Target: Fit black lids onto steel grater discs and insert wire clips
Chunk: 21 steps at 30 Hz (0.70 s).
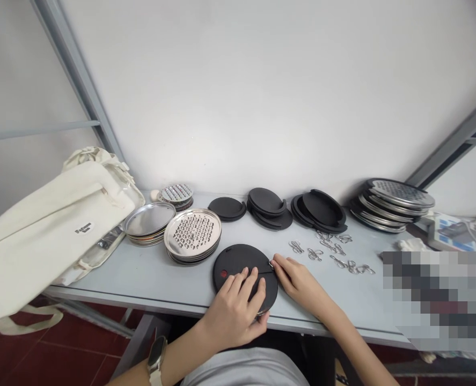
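A round black disc with a small red dot lies flat near the front edge of the grey table. My left hand rests on the disc's near side, fingers spread flat over it. My right hand is at the disc's right edge, fingertips pinched on a small metal wire clip that lies against the disc.
Several loose wire clips lie right of the disc. Stacks of black discs line the wall. Perforated metal plates, plain plates and a tall right stack stand around. A cream bag sits far left.
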Motion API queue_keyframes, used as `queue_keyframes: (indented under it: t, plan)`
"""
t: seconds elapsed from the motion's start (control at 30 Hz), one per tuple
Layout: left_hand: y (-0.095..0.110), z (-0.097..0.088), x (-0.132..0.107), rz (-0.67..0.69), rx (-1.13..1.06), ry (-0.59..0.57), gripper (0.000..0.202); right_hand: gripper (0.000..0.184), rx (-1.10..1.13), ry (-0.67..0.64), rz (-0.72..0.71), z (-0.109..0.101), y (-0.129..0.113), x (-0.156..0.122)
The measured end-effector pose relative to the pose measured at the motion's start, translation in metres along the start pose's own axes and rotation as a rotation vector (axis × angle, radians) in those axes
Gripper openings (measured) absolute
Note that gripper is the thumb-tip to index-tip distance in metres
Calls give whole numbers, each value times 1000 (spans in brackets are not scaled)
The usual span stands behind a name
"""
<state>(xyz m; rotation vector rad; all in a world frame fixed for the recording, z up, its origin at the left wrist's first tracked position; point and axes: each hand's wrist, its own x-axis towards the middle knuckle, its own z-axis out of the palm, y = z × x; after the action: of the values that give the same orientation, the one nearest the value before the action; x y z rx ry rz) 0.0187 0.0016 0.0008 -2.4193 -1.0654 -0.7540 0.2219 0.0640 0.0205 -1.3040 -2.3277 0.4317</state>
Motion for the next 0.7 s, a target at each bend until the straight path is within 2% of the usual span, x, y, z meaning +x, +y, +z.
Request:
queue_keyframes:
  t: [0.7]
  plan:
    - [0, 1, -2, -14, -33, 12, 49, 19, -11, -27, -20, -4, 0, -4]
